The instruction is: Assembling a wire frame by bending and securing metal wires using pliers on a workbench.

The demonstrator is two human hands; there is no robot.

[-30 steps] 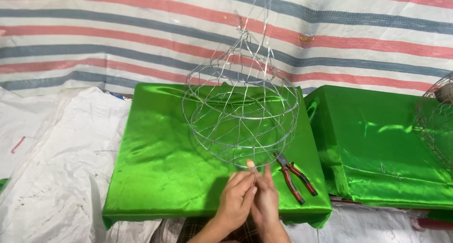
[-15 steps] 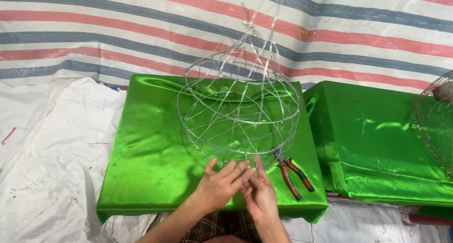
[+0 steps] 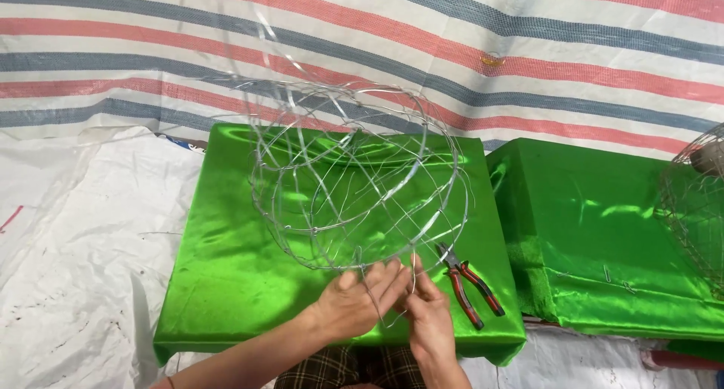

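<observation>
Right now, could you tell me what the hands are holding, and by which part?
Both hands, left hand and right hand, grip the wire frame at its near lower rim.

Wire frame [image 3: 354, 178] now tilted leftward

Wire frame [image 3: 354, 181]: round, open lattice of thin silver wire, upright on green cloth, near rim pinched.

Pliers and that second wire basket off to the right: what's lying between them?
In the head view, between the pliers and the second wire basket lies the second green-covered table, with a couple of small metal bits on it.
</observation>
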